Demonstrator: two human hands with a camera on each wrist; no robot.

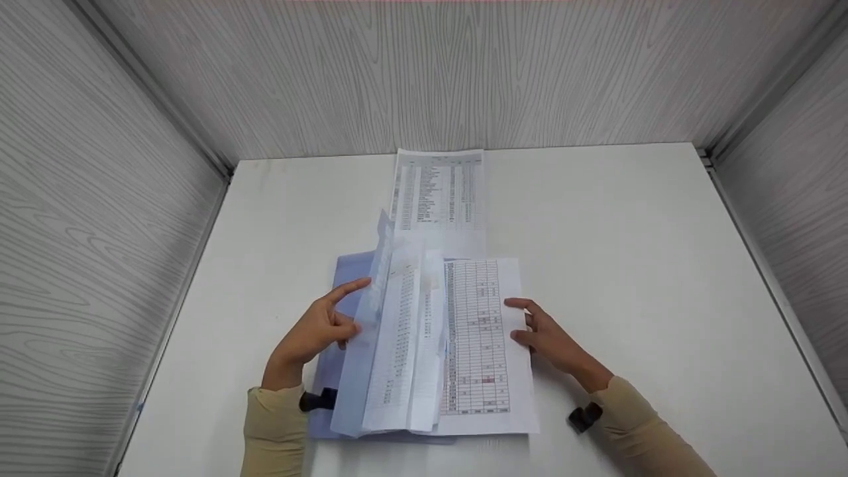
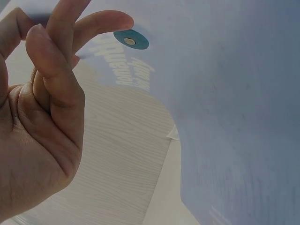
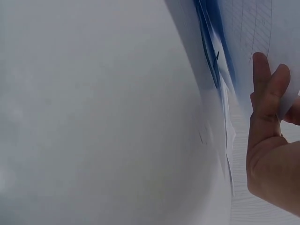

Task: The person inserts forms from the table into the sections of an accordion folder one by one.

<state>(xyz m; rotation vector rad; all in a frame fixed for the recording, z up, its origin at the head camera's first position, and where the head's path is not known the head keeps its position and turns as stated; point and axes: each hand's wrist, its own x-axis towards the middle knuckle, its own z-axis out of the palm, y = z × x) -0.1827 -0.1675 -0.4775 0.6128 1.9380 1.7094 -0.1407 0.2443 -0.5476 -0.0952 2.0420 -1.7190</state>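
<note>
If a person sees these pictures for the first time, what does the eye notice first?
Probably the blue folder at the middle of the white table, its flap lifted by the left hand. The right hand rests on a printed sheet beside it. Another sheet lies farther back.

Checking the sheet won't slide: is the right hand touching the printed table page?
Touching. In the head view the right hand lays its fingers on the right edge of the printed page; the right wrist view shows fingertips against paper.
</note>
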